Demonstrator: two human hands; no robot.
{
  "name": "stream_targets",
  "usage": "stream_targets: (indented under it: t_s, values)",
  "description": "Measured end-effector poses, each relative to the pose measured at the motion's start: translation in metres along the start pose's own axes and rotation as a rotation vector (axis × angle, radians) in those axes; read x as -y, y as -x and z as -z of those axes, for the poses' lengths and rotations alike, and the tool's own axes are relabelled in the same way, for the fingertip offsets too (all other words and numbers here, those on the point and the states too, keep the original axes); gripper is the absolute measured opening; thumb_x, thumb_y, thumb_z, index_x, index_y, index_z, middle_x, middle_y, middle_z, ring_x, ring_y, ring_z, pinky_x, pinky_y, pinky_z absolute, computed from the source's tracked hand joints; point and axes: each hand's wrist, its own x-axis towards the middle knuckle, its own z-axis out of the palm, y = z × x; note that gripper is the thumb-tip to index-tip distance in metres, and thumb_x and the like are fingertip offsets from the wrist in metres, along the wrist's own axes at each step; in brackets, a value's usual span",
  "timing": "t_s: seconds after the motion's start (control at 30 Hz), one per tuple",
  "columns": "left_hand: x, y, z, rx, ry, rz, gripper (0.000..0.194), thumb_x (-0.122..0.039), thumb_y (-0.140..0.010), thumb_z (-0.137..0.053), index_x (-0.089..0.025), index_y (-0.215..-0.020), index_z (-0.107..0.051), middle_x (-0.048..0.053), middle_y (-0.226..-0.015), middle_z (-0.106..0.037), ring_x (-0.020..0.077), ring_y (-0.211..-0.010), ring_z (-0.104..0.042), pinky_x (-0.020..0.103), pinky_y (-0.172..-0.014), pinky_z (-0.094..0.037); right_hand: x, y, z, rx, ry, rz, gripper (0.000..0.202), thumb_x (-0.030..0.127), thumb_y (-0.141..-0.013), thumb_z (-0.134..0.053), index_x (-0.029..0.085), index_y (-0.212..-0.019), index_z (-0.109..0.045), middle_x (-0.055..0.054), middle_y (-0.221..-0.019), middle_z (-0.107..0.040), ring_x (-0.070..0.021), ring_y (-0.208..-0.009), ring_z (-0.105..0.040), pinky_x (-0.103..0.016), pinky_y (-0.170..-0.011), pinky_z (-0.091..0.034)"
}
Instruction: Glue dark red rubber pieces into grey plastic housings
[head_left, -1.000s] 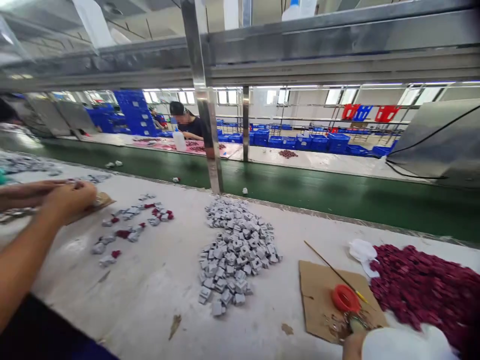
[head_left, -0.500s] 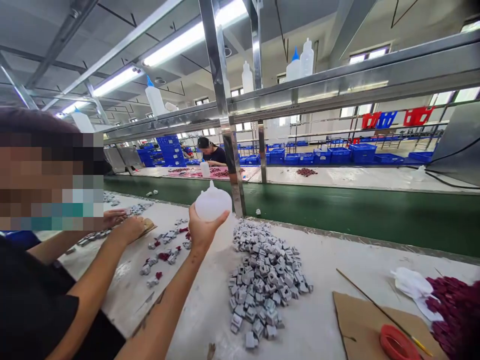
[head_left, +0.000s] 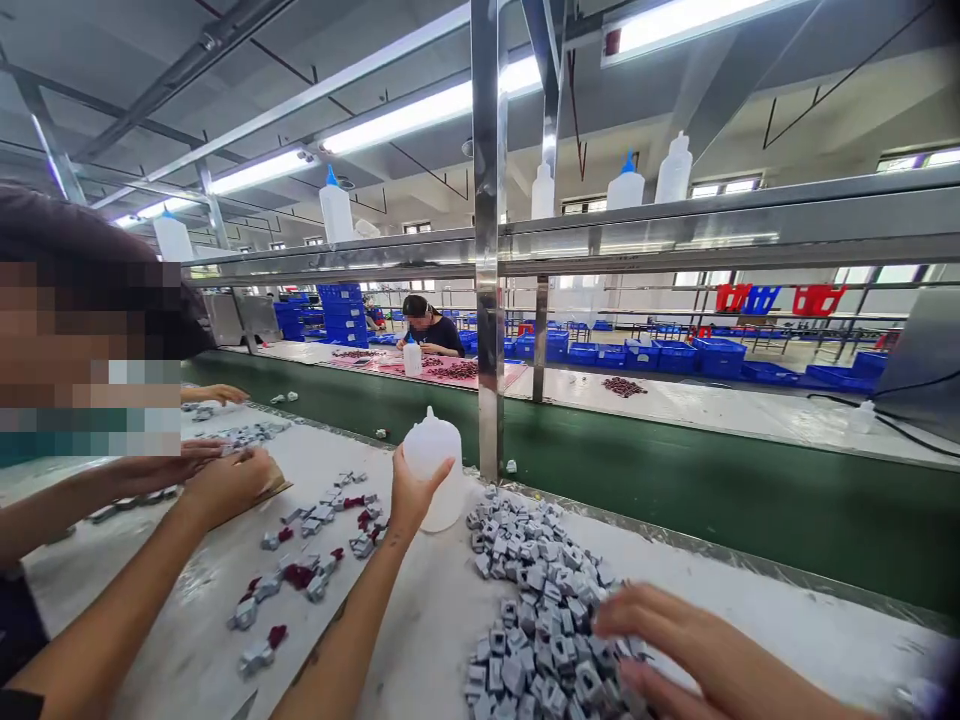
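My left hand [head_left: 412, 495] is wrapped round a white translucent squeeze bottle [head_left: 442, 475] with a pointed nozzle. The bottle is upright at the table's far side; I cannot tell whether its base touches the surface. On the right, my right hand [head_left: 667, 640] reaches over the edge of a pile of small grey square plastic parts [head_left: 529, 610]. Its fingers are apart, slightly blurred, with nothing visible between them. Left of my left forearm lie loose grey parts joined with dark red pieces [head_left: 300, 575].
A co-worker's hands [head_left: 225, 480] work at the left over a piece of cardboard. A green conveyor belt [head_left: 675, 500] runs behind the table. A metal post [head_left: 489, 300] rises beyond the bottle, holding a shelf [head_left: 712, 225] with several bottles. Another person sits across the belt.
The bottle has come down toward the table in my left hand. My right hand has entered from the right over the grey parts. The view has tilted up, hiding the cardboard and red ring.
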Motion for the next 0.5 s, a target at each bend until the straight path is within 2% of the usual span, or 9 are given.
stream_targets:
  t_s: [0.03, 0.1, 0.17, 0.23, 0.3, 0.37, 0.5]
  values:
    - [-0.001, 0.011, 0.002, 0.01, -0.022, -0.008, 0.04, -0.031, -0.09, -0.06, -0.018, -0.126, -0.052, 0.01, -0.131, -0.053, 0.0273, -0.113, -0.056, 0.051, -0.093, -0.047, -0.013, -0.033, -0.005, 0.066, 0.002, 0.011, 0.03, 0.045, -0.096, -0.045, 0.025, -0.113, -0.06, -0.007, -0.117, -0.06, -0.0189, -0.104, -0.058, -0.041, -0.092, -0.049]
    - [-0.004, 0.041, 0.005, 0.072, -0.051, -0.051, 0.043, -0.031, -0.089, -0.06, -0.019, -0.129, -0.049, 0.011, -0.138, -0.047, 0.0307, -0.123, -0.048, 0.056, -0.1, -0.04, -0.04, -0.095, -0.021, 0.069, 0.002, 0.032, 0.032, 0.039, -0.099, -0.04, 0.019, -0.116, -0.058, -0.008, -0.12, -0.058, -0.0214, -0.114, -0.053, -0.047, -0.1, -0.042]
    - [-0.005, 0.072, 0.004, 0.228, -0.042, -0.11, 0.038, -0.031, -0.09, -0.059, -0.018, -0.125, -0.053, 0.01, -0.135, -0.05, 0.0297, -0.124, -0.048, 0.056, -0.102, -0.038, -0.067, -0.148, -0.039, 0.047, -0.001, 0.037, 0.031, 0.037, -0.1, -0.038, 0.018, -0.116, -0.058, -0.009, -0.123, -0.057, -0.0215, -0.119, -0.05, -0.048, -0.105, -0.037]
    - [-0.002, 0.091, -0.001, 0.422, -0.024, -0.143, 0.033, -0.031, -0.091, -0.057, -0.018, -0.122, -0.056, 0.01, -0.129, -0.056, 0.0276, -0.122, -0.051, 0.053, -0.101, -0.04, -0.09, -0.187, -0.055, 0.057, -0.002, 0.048, 0.029, 0.037, -0.096, -0.049, 0.018, -0.115, -0.058, -0.008, -0.121, -0.057, -0.0225, -0.115, -0.053, -0.048, -0.101, -0.041]
    - [0.007, 0.093, -0.011, 0.543, -0.027, -0.127, 0.036, -0.031, -0.092, -0.056, -0.018, -0.125, -0.054, 0.01, -0.134, -0.054, 0.0283, -0.125, -0.049, 0.054, -0.103, -0.039, -0.107, -0.212, -0.069, 0.079, -0.002, 0.061, 0.029, 0.037, -0.094, -0.054, 0.017, -0.115, -0.058, -0.008, -0.121, -0.057, -0.0226, -0.112, -0.055, -0.048, -0.098, -0.044]
    - [0.019, 0.083, -0.023, 0.58, -0.047, -0.078, 0.04, -0.032, -0.092, -0.057, -0.019, -0.129, -0.051, 0.011, -0.14, -0.047, 0.0304, -0.129, -0.045, 0.057, -0.104, -0.036, -0.12, -0.225, -0.078, 0.109, -0.008, 0.073, 0.031, 0.037, -0.093, -0.055, 0.017, -0.117, -0.057, -0.009, -0.122, -0.056, -0.0227, -0.111, -0.055, -0.047, -0.096, -0.046]
    - [0.036, 0.061, -0.043, 0.635, -0.046, 0.013, 0.035, -0.032, -0.092, -0.056, -0.019, -0.124, -0.054, 0.01, -0.134, -0.052, 0.0276, -0.12, -0.053, 0.053, -0.099, -0.042, -0.131, -0.229, -0.086, 0.186, -0.036, 0.096, 0.029, 0.035, -0.093, -0.055, 0.017, -0.116, -0.057, -0.009, -0.123, -0.056, -0.0223, -0.11, -0.055, -0.046, -0.095, -0.047]
